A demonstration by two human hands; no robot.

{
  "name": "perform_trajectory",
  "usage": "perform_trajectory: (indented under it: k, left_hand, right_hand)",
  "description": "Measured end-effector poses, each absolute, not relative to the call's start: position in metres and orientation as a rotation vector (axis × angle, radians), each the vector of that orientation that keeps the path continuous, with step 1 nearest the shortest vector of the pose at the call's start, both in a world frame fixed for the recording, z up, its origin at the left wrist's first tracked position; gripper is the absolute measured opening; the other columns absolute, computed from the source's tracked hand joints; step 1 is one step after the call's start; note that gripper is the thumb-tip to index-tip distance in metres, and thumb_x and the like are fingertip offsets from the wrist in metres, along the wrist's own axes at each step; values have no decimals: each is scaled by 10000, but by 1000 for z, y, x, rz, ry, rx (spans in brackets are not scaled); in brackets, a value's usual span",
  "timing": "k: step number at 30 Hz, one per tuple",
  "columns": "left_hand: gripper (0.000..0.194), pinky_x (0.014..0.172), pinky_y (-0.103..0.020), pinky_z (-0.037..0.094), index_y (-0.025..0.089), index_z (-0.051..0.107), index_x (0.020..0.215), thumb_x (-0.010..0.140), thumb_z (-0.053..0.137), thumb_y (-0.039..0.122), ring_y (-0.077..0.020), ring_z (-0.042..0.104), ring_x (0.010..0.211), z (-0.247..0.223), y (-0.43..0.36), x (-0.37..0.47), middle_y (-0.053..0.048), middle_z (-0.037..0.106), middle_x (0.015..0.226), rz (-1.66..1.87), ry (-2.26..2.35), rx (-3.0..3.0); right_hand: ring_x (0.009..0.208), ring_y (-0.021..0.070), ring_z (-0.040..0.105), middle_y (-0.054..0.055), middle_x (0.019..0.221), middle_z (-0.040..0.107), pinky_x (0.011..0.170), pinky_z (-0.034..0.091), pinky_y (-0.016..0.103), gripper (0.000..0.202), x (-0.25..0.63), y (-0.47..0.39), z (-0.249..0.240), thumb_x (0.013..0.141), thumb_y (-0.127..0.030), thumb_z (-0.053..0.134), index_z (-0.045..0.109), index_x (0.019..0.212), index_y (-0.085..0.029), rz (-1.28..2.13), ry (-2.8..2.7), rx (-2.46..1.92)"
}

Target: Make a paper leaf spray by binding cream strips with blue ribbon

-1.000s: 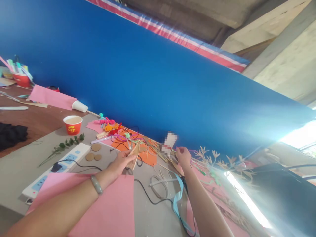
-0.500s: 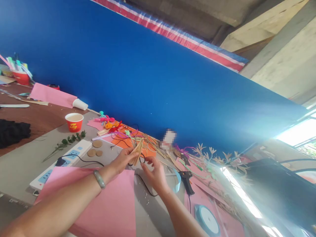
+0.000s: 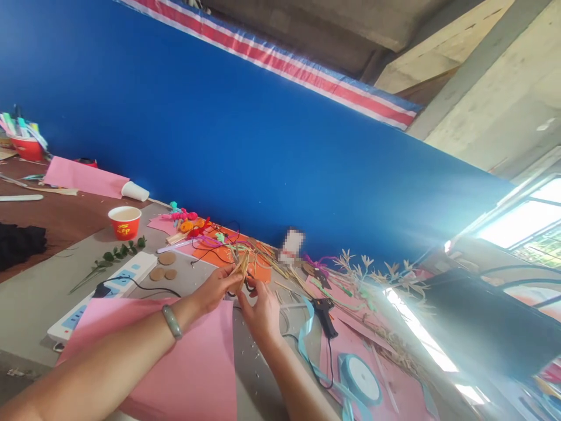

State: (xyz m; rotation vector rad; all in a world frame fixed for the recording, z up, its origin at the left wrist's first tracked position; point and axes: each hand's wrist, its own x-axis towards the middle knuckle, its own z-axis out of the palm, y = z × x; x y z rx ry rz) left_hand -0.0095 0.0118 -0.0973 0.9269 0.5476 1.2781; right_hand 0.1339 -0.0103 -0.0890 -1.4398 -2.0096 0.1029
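Observation:
My left hand [image 3: 219,286] is closed around a small bundle of dried straw strips [image 3: 241,272], held upright over the table. Close against it, my right hand [image 3: 260,307] grips dark-handled scissors [image 3: 250,284], mostly hidden by the fingers and the straw. Both hands are above the near edge of an orange sheet [image 3: 260,272]. Below my left forearm lies a large pink sheet [image 3: 184,356]. Wooden discs [image 3: 164,273] rest left of my left hand.
A white power strip [image 3: 105,292], a leafy sprig [image 3: 107,257] and a red paper cup [image 3: 125,225] are on the left. To the right lie a black glue gun [image 3: 325,317], light-blue ribbon [image 3: 304,333] and a ribbon spool [image 3: 362,379]. A blue partition [image 3: 219,128] stands behind.
My right hand has come closer to my left, and the straw bundle looks narrower and more upright. The whole view has shifted slightly, showing more of the blue ribbon.

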Motion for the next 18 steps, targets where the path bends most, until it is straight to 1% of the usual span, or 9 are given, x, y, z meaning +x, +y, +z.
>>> perform_trajectory:
  k: [3, 5, 10, 13, 16, 18]
  left_hand:
    - [316, 668, -236, 371, 137, 670, 988, 740, 689, 332, -123, 509, 688, -99, 9, -7, -18, 588, 740, 1229, 543, 929]
    - [317, 662, -234, 367, 140, 671, 992, 751, 682, 346, -115, 497, 671, -99, 8, -6, -17, 582, 729, 1187, 532, 928]
    - [270, 767, -284, 409, 145, 682, 885, 723, 704, 359, -181, 568, 862, -96, 7, -9, -89, 655, 948, 1147, 521, 916]
    - [240, 825, -306, 420, 152, 681, 860, 718, 706, 345, -200, 575, 951, -95, 7, -11, -112, 646, 1106, 1134, 507, 904]
    - [205, 859, -317, 424, 156, 679, 835, 712, 713, 317, -210, 574, 1005, -95, 7, -11, -119, 599, 1232, 1126, 478, 882]
    - [189, 857, -319, 428, 152, 675, 805, 725, 705, 321, -217, 583, 1003, -94, 5, -10, -121, 599, 1235, 1116, 465, 869]
  right_hand:
    - [630, 173, 572, 23, 763, 659, 653, 352, 296, 200, 136, -8, -97, 786, -385, 588, 569, 830, -190, 80, -1967, -1446]
    - [623, 169, 563, 17, 754, 656, 656, 334, 298, 217, 140, -6, -99, 785, -405, 592, 555, 799, -192, 44, -1963, -1426]
    - [716, 192, 577, 17, 777, 643, 695, 301, 312, 285, 149, -5, -96, 756, -454, 632, 568, 852, -194, -53, -2002, -1376]
    - [771, 209, 574, 35, 821, 639, 706, 291, 317, 319, 150, -6, -94, 742, -467, 645, 582, 894, -194, -81, -2020, -1378]
    - [803, 218, 564, 54, 878, 631, 713, 288, 321, 309, 149, -7, -94, 731, -420, 657, 602, 942, -201, -104, -2030, -1392]
    - [807, 218, 559, 54, 880, 626, 719, 290, 324, 256, 148, -8, -93, 724, -360, 659, 605, 920, -205, -87, -2018, -1405]
